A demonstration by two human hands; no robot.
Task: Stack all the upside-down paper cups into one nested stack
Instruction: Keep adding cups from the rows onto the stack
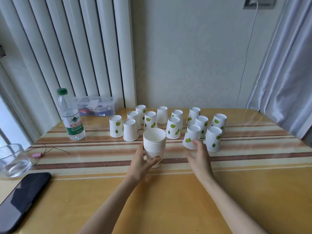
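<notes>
A nested stack of paper cups (154, 146) stands mouth-up near the middle of the table (168, 200), its rims ringed one above the other below the open top. The left hand (141, 163) wraps around the lower part of this stack, thumb across the front of the bottom cup and fingers behind it, so it is gripping the stack. The right hand (200, 157) is spread open with nothing in it, its fingertips at or just in front of the nearest upside-down cup (191, 136); the hand is blurred, so whether it actually touches that cup is hard to say. Behind the stack, the other upside-down cups are scattered in a loose band across the striped part of the tabletop, white with green leaf prints: one (213, 139) just right of the nearest cup, one (173, 127) right behind the stack, one (130, 130) and another (116, 126) to the left, and more in rows farther back toward the wall. At the left stands a water bottle (71, 117) with a green cap, and behind it a clear plastic box (99, 105) against the radiator. A glass bowl (12, 160) sits at the left edge, a small pink item on a thin wire (36, 155) lies beside it, and a black phone (22, 198) lies face-up at the near left corner.
</notes>
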